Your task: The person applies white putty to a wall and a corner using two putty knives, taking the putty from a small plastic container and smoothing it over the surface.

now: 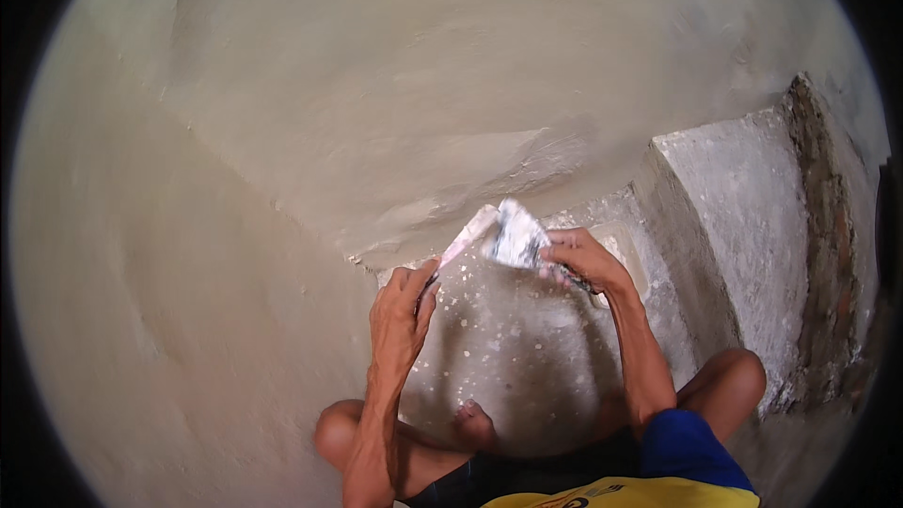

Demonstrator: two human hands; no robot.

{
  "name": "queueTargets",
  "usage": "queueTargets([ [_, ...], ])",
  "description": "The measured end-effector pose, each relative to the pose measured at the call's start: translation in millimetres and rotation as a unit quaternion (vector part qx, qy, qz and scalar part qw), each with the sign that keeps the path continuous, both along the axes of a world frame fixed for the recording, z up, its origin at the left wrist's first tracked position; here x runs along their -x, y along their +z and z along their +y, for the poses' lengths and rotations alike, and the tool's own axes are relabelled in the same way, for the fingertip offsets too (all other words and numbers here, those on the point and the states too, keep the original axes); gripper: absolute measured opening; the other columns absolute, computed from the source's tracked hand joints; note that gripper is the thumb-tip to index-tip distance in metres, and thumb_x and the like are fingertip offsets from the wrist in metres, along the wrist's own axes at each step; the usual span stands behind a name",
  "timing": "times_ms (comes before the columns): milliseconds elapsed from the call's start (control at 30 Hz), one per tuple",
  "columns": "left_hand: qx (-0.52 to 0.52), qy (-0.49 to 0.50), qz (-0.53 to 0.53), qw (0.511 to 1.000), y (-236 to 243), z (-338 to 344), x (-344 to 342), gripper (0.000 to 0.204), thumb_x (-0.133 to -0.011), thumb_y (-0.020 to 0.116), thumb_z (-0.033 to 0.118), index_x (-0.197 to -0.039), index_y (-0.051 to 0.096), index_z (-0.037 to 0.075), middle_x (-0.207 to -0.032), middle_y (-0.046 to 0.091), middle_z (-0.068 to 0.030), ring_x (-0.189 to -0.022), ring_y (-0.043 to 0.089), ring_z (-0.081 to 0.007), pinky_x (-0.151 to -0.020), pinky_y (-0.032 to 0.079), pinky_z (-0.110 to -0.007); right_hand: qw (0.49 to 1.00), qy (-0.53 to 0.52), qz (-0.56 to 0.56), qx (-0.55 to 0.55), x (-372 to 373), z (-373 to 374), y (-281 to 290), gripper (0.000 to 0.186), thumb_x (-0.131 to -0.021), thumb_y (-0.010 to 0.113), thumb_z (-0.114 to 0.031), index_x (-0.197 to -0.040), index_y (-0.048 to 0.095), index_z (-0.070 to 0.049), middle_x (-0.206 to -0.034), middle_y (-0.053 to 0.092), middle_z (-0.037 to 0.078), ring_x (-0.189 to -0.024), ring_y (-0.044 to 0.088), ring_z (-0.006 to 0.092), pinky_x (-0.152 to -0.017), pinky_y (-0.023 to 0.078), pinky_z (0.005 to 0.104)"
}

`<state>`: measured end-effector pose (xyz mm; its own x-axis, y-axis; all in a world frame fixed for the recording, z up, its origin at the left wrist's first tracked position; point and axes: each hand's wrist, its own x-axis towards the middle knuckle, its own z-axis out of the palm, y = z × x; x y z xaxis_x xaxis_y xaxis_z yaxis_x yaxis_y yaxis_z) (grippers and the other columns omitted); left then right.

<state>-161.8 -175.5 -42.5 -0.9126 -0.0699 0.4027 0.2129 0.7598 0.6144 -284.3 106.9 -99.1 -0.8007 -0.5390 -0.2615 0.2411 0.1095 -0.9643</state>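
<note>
We see left hand [400,309] fingers curled round a putty knife [467,233], right hand [591,261] pinching a smeared scraper [517,239], blades close at our 12 o'clock, wall [376,66] seemingly mostly coated, ridges [538,162] beyond unsmoothed.

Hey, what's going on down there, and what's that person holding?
A person is down low, knees bent, by a smooth grey-brown wall. The left hand grips a narrow flat tool, and the right hand holds a wide scraper smeared with white. The two blades are close together, but I can't tell if they're touching. Underneath is a speckled floor, and a pale step is off to the right.
</note>
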Motion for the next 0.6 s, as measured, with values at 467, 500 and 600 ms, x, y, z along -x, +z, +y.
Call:
queueTargets([
  [467,0.245,-0.004,-0.029,0.969,16.7,-25.2,-0.6,0.038,-0.086,0.068,0.002,-0.121,0.066,0.014,-0.087,0.058,-0.0109,-0.079,0.057,-0.0307,-0.072,0.045,-0.042,0.922,-0.241,-0.040,0.299,9.4,30.5,-39.1,0.052,-0.093,0.058,-0.017,-0.139,0.047,0.005,-0.082,0.066,0.008,-0.056,0.061,0.0090,-0.041,0.049,0.0211],
  [500,0.256,-0.016,-0.027,0.966,27.4,-21.4,-3.7,0.038,-0.086,0.068,0.002,-0.121,0.066,0.014,-0.087,0.058,-0.0109,-0.079,0.057,-0.0307,-0.072,0.045,-0.042,0.926,-0.261,-0.010,0.273,18.0,35.1,-50.0,0.051,-0.096,0.054,-0.017,-0.143,0.044,0.000,-0.086,0.066,0.010,-0.058,0.062,0.0100,-0.041,0.050,0.0219],
  [600,0.129,0.030,0.018,0.991,52.1,-13.4,-16.1,0.038,-0.088,0.066,-0.002,-0.123,0.065,0.012,-0.090,0.058,-0.0113,-0.080,0.058,-0.0286,-0.072,0.047,-0.038,0.906,-0.378,0.001,0.192,12.1,6.5,-54.6,0.049,-0.098,0.050,-0.016,-0.145,0.045,-0.006,-0.094,0.064,0.012,-0.059,0.061,0.0109,-0.040,0.048,0.0205],
])
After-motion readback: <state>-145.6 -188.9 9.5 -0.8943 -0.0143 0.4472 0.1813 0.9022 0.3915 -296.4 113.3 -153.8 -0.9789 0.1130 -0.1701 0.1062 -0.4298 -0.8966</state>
